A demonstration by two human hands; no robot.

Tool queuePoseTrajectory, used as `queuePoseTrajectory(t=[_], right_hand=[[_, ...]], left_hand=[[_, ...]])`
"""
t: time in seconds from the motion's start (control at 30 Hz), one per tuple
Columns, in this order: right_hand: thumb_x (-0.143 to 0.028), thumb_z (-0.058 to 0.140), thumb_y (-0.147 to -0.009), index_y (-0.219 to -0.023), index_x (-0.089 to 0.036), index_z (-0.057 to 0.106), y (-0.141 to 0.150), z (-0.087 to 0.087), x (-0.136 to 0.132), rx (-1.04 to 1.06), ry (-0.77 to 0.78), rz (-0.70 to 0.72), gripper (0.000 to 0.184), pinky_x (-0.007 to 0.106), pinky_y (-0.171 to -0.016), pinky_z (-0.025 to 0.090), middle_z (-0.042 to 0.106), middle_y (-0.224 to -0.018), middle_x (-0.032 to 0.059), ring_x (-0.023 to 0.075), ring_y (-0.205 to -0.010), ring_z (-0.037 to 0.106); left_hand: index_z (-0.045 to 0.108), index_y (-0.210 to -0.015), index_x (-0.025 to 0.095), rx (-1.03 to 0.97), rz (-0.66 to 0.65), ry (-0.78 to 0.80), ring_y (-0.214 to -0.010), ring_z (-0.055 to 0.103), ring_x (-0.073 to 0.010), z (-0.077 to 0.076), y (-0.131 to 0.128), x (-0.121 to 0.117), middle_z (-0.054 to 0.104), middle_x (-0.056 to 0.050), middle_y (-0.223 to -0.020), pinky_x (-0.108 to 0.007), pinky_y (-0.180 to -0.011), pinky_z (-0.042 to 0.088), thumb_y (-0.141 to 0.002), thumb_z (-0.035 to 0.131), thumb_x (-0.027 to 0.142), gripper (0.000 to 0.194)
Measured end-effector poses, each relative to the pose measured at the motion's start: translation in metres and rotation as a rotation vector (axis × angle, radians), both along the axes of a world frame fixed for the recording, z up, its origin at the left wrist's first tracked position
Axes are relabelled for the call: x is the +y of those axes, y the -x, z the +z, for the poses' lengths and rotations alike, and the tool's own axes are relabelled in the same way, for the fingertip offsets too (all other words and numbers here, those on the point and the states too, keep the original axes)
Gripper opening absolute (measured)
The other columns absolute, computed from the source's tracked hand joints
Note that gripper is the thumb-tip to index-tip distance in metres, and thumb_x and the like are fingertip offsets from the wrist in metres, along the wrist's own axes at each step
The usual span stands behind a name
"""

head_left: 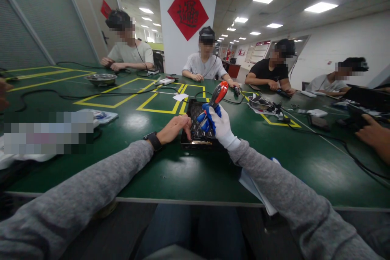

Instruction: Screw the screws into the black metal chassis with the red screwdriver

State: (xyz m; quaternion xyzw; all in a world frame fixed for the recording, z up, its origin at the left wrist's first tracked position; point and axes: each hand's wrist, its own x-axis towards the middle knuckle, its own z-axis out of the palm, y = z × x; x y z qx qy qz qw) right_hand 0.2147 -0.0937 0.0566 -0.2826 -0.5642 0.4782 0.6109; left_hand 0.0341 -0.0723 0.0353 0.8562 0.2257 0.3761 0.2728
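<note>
A black shallow box-like device [197, 144] lies on the green table in front of me, its dark inside facing up. My right hand [222, 126], in a white glove with blue fingers, is closed round a screwdriver [219, 92] with a red and black handle. The tool slants down to the left, and its shaft points into the device; whether the tip touches a screw I cannot tell. My bare left hand [177, 129] grips the device's left edge with curled fingers, a dark watch on its wrist.
Yellow tape rectangles [158, 110] and black cables mark the table. A metal bowl [101, 79] stands back left; a paper scrap [180, 97] lies behind the device. Cable parts [265, 105] sit to the right. Several people [204, 63] work across the table; another person's hand [374, 133] reaches in at right.
</note>
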Motion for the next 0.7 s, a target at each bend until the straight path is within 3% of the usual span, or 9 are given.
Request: queuePoseTrajectory(t=[0.1, 0.2, 0.3, 0.53, 0.7], right_hand=[[-0.049, 0.058, -0.073, -0.092, -0.019, 0.049, 0.0, 0.001, -0.001, 0.005, 0.01, -0.005, 0.036, 0.017, -0.035, 0.042, 0.057, -0.056, -0.0059, 0.0056, -0.036, 0.047], [-0.048, 0.058, -0.073, -0.093, -0.019, 0.05, 0.001, 0.002, -0.002, 0.029, 0.018, 0.004, 0.036, 0.017, -0.036, 0.042, 0.057, -0.056, -0.0059, 0.0057, -0.037, 0.048], [-0.048, 0.058, -0.074, -0.095, -0.02, 0.049, 0.001, 0.002, -0.001, 0.047, 0.024, -0.008, 0.036, 0.018, -0.037, 0.043, 0.057, -0.057, -0.0058, 0.0059, -0.037, 0.049], [-0.048, 0.055, -0.076, -0.101, -0.02, 0.053, -0.001, -0.002, 0.009, 0.046, 0.098, 0.031, 0.038, 0.019, -0.039, 0.046, 0.059, -0.061, -0.004, 0.0068, -0.039, 0.051], [-0.047, 0.056, -0.076, -0.101, -0.02, 0.053, -0.001, -0.004, 0.011, 0.039, 0.066, 0.015, 0.037, 0.018, -0.04, 0.045, 0.059, -0.062, -0.0037, 0.0066, -0.041, 0.052]], left_hand=[[0.07, -0.059, 0.013, -0.011, 0.041, -0.02, -0.066, 0.047, -0.0147, -0.001, 0.0, 0.001, 0.056, -0.007, -0.061, -0.028, -0.071, 0.037, -0.089, 0.017, 0.053, 0.073], [0.069, -0.067, 0.013, -0.006, 0.118, -0.042, -0.069, 0.049, -0.0139, -0.001, -0.002, 0.001, 0.059, -0.005, -0.065, -0.027, -0.07, 0.038, -0.084, 0.041, 0.051, 0.05], [0.066, -0.067, 0.013, 0.02, 0.11, -0.026, -0.071, 0.053, -0.0141, -0.002, -0.004, 0.002, 0.063, -0.004, -0.071, -0.026, -0.071, 0.04, -0.073, 0.062, 0.045, 0.032], [0.069, -0.08, 0.013, 0.053, 0.006, 0.092, -0.078, 0.056, -0.0155, -0.004, -0.004, 0.003, 0.066, -0.007, -0.08, -0.027, -0.075, 0.042, -0.081, 0.053, 0.043, 0.034], [0.064, -0.085, 0.011, 0.038, 0.033, 0.166, -0.071, 0.054, -0.0126, -0.005, -0.005, 0.003, 0.062, -0.003, -0.075, -0.024, -0.068, 0.042, -0.077, 0.057, 0.044, 0.034]])
